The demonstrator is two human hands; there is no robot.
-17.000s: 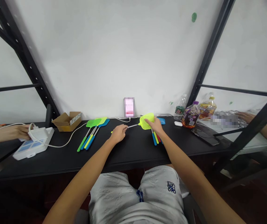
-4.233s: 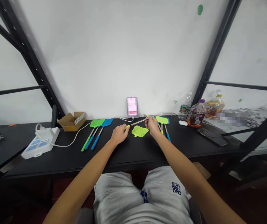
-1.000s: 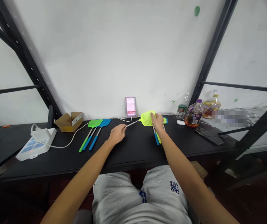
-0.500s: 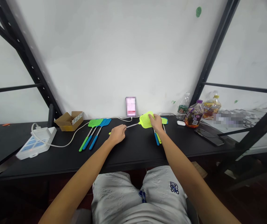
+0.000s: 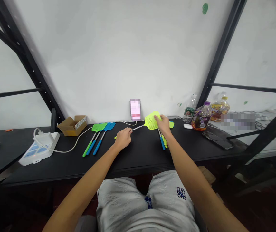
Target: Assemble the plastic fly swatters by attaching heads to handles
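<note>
Between my hands is a yellow-green fly swatter (image 5: pixel 151 121), held above the black table (image 5: pixel 138 158). My left hand (image 5: pixel 123 138) is closed round its handle; the yellow handle end pokes out behind the fist and the metal rod out in front. My right hand (image 5: pixel 163 124) pinches the perforated head at its right edge. To the left lie a green fly swatter (image 5: pixel 87 149) and two blue fly swatters (image 5: pixel 97 147), heads overlapping toward the wall. Below my right hand lie more fly swatters (image 5: pixel 162 143) with blue and yellow handles, partly hidden by the hand and the held swatter.
A lit phone (image 5: pixel 135 110) leans on the wall. On the left are an open cardboard box (image 5: pixel 72 126) and a white power strip (image 5: pixel 40 149) with its cable. Bottles (image 5: pixel 201 117), a white earphone case (image 5: pixel 187 126) and a dark phone (image 5: pixel 217 140) stand or lie right.
Some four seconds ago the swatter was apart, its head on the table and rod and handle in separate hands; now it is joined. In the last second it has barely shifted.
</note>
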